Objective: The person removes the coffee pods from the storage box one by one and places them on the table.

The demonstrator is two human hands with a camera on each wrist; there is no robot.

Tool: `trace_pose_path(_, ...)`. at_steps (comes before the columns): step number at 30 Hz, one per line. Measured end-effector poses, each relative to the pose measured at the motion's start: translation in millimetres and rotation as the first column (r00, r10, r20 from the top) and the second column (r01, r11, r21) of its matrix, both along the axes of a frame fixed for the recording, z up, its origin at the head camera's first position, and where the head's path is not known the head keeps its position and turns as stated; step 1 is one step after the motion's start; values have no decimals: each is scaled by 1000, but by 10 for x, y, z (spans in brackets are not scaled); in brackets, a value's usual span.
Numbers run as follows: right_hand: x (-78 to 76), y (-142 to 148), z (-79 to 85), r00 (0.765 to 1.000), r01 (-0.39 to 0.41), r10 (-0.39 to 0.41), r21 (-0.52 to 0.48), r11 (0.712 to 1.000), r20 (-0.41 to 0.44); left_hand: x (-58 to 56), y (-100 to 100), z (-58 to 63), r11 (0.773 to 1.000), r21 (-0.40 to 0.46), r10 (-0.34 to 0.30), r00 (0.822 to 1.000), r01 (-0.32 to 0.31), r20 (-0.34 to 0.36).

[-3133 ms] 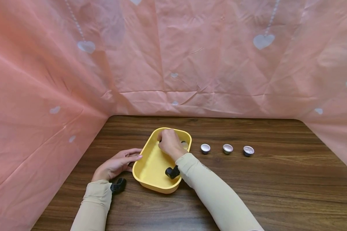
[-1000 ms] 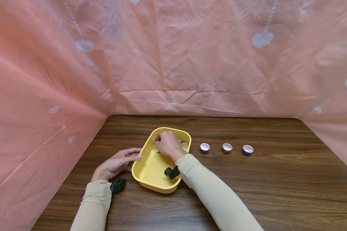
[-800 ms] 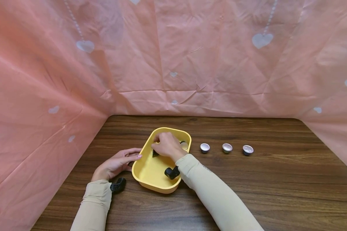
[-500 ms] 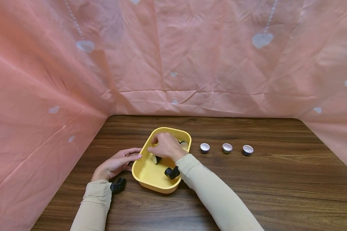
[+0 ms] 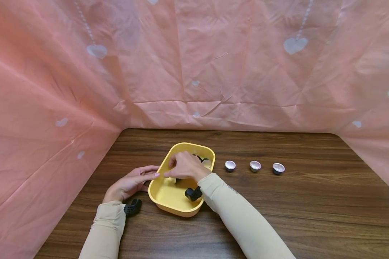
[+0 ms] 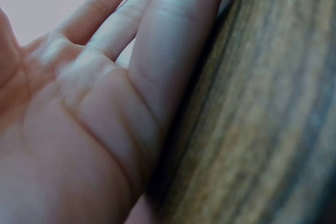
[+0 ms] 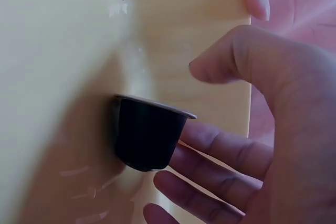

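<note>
Thumb and fingers parted, the right hand point(image 5: 185, 167) holds nothing, just beside the dark capsule point(image 7: 149, 137) inside the yellow tray point(image 5: 163, 196), near its left edge. The left hand point(image 5: 131, 182), fingers extended, touches that edge. Three capsules point(image 5: 255, 166) stand beyond the right.

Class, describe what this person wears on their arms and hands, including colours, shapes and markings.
The left sleeve and right sleeve are long and beige. Near the right cuff is a small dark marking, too small to read. A compact, rounded black device sits at the left wrist, another at the right. The hands wear no gloves.
</note>
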State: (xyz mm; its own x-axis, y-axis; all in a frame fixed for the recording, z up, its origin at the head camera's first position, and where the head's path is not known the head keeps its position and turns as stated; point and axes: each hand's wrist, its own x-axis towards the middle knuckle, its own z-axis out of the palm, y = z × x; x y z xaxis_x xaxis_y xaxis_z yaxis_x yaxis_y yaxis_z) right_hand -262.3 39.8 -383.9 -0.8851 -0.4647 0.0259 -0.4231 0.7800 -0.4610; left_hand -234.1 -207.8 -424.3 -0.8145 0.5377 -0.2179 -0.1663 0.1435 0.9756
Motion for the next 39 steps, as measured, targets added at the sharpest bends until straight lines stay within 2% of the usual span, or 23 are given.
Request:
trace_pose_path(8, 2, 32, 5, 999, -25, 27, -48, 999, 45, -12, 11, -8, 1000, -18, 3, 1000, -4, -7)
trace_pose_path(16, -14, 56, 4, 998, -38, 41, -68, 997, 40, -14, 21, -9, 1000, -7, 15, 1000, -15, 2)
trace_pose_path(31, -18, 51, -1, 999, 32, -27, -111, 993, 47, -11, 7, -16, 1000, -7, 9, 1000, -9, -3)
trace_pose_path(39, -26, 50, -5, 998, 39, -31, -134, 990, 61, -4, 5, -19, 1000, -8, 6, 1000, -6, -7)
